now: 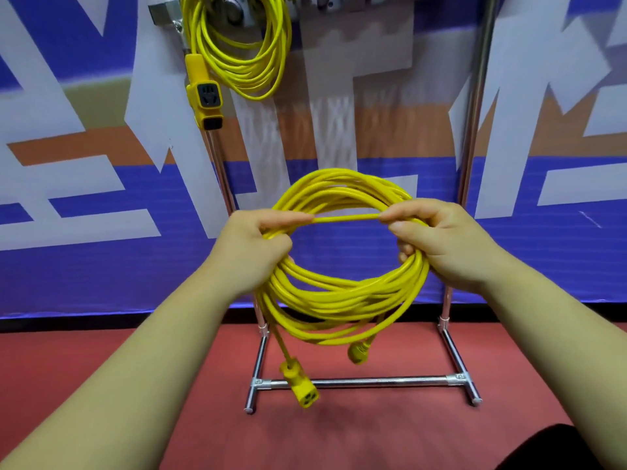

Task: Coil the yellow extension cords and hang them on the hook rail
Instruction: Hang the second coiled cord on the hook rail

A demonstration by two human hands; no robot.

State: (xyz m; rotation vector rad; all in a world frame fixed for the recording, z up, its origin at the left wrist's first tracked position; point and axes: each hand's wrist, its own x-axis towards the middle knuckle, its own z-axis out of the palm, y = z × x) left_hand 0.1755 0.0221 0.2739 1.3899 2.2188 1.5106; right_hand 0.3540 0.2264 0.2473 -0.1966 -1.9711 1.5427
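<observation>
A coiled yellow extension cord (339,300) is held at mid-height in front of the metal rack (373,382), above the red floor (101,361). The left side of the coil is grasped by the left hand (258,245), whose fingers are curled round the bundled loops. The right side is grasped by the right hand (441,242), its lower fingers wrapped round the bundle. A single straight strand (346,218) is stretched across the top of the coil and is pinched at each end between thumb and forefinger. The socket end (302,385) (blurred) and the plug (358,352) hang below the coil. A second coiled cord (244,56) is hung from the hook rail (163,12) at upper left, with its socket block (205,93) lying against the left upright. A blue, white and orange banner (84,96) is seen behind the rack.
</observation>
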